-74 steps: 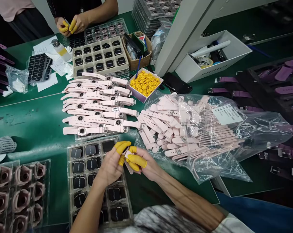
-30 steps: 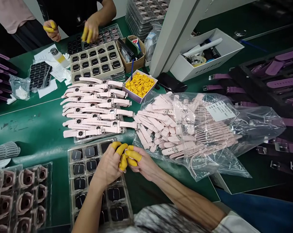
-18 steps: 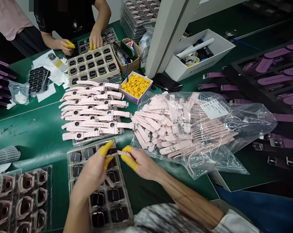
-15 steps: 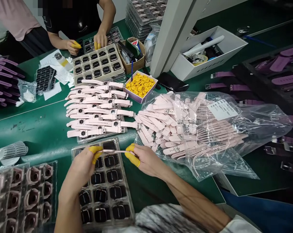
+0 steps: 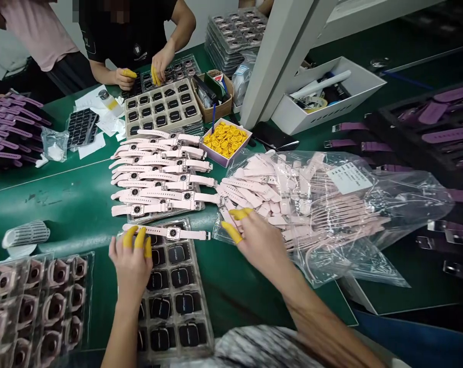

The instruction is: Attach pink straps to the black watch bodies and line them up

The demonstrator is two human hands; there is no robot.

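A smartwatch (image 5: 173, 233) with pale pink straps and its sensor side up stretches across the far end of a clear tray (image 5: 205, 319) of dark watch faces. My left hand (image 5: 132, 266), in yellow finger cots, is closed over the left strap of this watch. Partly hidden, its thumb lies below the strap's edge. My right hand (image 5: 260, 245), also in yellow finger cots, has thumb and fingers apart at the near left edge of a clear bag (image 5: 415, 191). Loose pink straps (image 5: 250, 186) spill from that bag beside the fingertips.
Rows of pink watches (image 5: 158, 174) lie beyond the tray. A small box of yellow finger cots (image 5: 226, 140) stands behind the straps. Pink-cased trays (image 5: 43, 301) are at left, near a white ribbed piece (image 5: 26, 235). A post (image 5: 273, 66) rises beyond; a co-worker's hands (image 5: 162, 64) work opposite.
Both hands held the watch edge-on between them before. It now lies face down, with my left hand on one strap. My right hand has let go and moved right to the loose straps.
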